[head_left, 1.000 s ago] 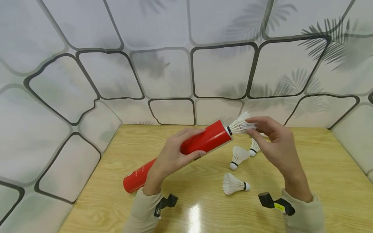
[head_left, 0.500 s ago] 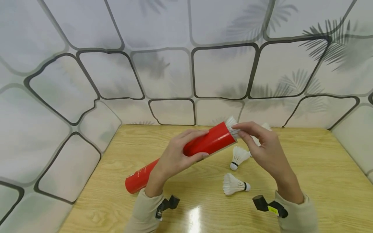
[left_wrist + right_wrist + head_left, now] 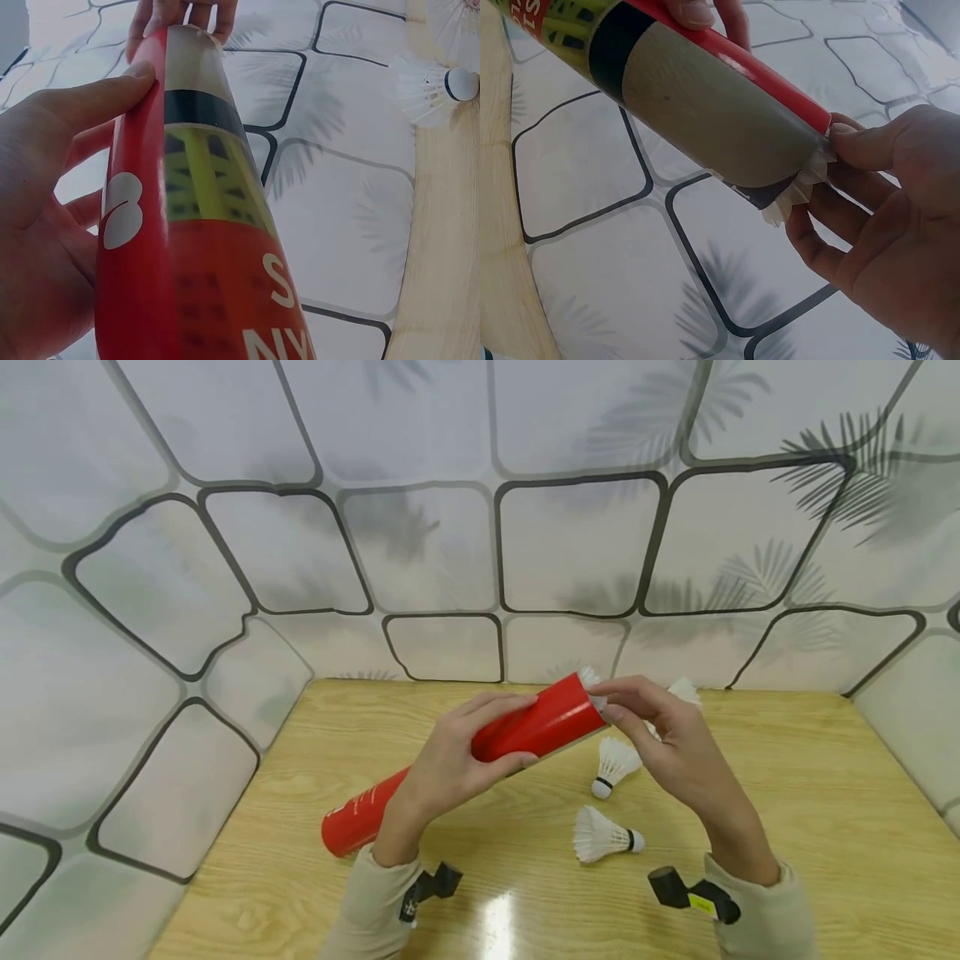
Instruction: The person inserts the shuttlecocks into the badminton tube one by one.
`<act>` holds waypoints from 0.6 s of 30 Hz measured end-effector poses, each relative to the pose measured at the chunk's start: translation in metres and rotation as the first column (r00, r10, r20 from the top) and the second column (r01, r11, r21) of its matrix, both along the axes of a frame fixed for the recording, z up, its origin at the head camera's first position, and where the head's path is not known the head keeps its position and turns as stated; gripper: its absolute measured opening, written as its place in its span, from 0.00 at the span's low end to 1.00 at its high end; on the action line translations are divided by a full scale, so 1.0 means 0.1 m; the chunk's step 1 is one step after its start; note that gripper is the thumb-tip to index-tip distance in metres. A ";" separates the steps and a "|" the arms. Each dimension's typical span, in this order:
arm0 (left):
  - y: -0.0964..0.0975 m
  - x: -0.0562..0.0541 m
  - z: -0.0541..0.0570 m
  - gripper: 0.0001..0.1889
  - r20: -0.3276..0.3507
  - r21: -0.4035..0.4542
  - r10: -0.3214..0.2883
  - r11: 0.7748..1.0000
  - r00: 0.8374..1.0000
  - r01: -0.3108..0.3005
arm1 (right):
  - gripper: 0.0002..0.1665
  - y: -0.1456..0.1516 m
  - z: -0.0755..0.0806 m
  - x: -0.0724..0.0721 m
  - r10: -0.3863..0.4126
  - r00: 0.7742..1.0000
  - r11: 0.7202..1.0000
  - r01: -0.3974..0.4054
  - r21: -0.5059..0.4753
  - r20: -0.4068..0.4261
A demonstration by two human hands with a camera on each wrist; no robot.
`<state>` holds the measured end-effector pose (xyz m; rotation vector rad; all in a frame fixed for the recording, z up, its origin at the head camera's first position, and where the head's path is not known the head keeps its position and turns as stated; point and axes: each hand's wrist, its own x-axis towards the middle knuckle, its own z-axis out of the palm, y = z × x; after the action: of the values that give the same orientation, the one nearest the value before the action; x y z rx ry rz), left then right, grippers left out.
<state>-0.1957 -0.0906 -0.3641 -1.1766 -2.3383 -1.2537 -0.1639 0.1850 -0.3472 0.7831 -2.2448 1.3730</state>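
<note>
My left hand (image 3: pixel 448 764) grips a long red shuttlecock tube (image 3: pixel 551 714), tilted with its mouth up to the right. The tube's lower end is near or on the table; which, I cannot tell. A white shuttlecock (image 3: pixel 802 193) sits mostly inside the mouth, with only its feather tips sticking out. My right hand (image 3: pixel 675 747) pinches those tips at the rim, thumb near the tube's edge in the right wrist view. A clear side strip of the tube (image 3: pixel 202 180) with printing shows in the left wrist view. The shuttlecock's cork is hidden.
On the wooden table (image 3: pixel 825 827) lie loose shuttlecocks: one in front (image 3: pixel 600 837), one behind it (image 3: pixel 615 762), and feathers of another (image 3: pixel 684 691) partly hidden behind my right hand. A patterned cloth wall (image 3: pixel 570 543) stands at the back and sides.
The shuttlecock has slid from mostly outside the mouth to nearly all inside the tube. My right hand has moved left with it; the left hand and tube shifted only slightly right.
</note>
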 end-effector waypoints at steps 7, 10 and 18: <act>0.00 0.01 0.02 0.30 -0.003 -0.003 -0.013 1.000 1.000 0.013 | 0.22 0.02 0.01 0.01 0.102 0.992 0.995 -0.101 -0.020 0.076; -0.01 0.01 0.02 0.30 0.001 -0.005 -0.014 1.000 1.000 0.014 | 0.23 0.03 0.01 0.00 0.150 0.982 0.989 -0.148 -0.027 0.110; -0.01 0.02 0.01 0.29 0.003 -0.004 -0.011 1.000 1.000 0.011 | 0.28 0.03 -0.01 -0.01 0.229 0.964 0.973 -0.230 -0.009 0.138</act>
<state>-0.1939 -0.0914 -0.3636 -1.1915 -2.3409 -1.2557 -0.1649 0.1881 -0.3477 1.0064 -2.3224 1.5692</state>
